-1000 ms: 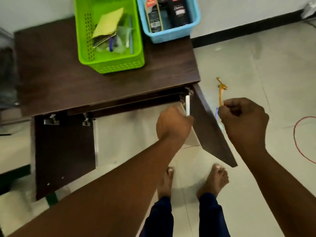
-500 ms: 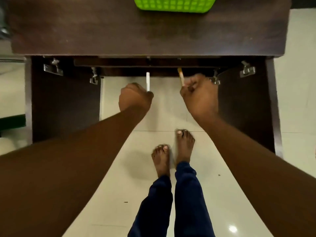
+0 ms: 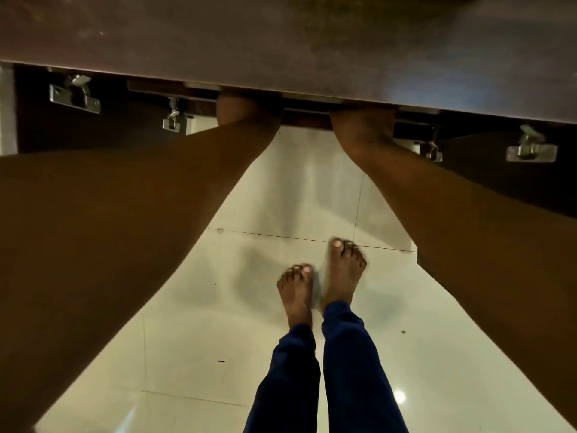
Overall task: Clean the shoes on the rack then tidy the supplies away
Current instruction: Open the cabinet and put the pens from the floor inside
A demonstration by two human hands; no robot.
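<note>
Under the worktop edge, upper frame | both hands hidden, grip cannot be told | tidying stage likely underway, doors open

Dim, warm cast. Cabinet top smeared by motion blur, grain gone. Forearms underexposed, near-black at frame edges. Overhead lamp: small glare spot on floor, soft shadows by the feet. Wide-angle bending at borders.
</note>
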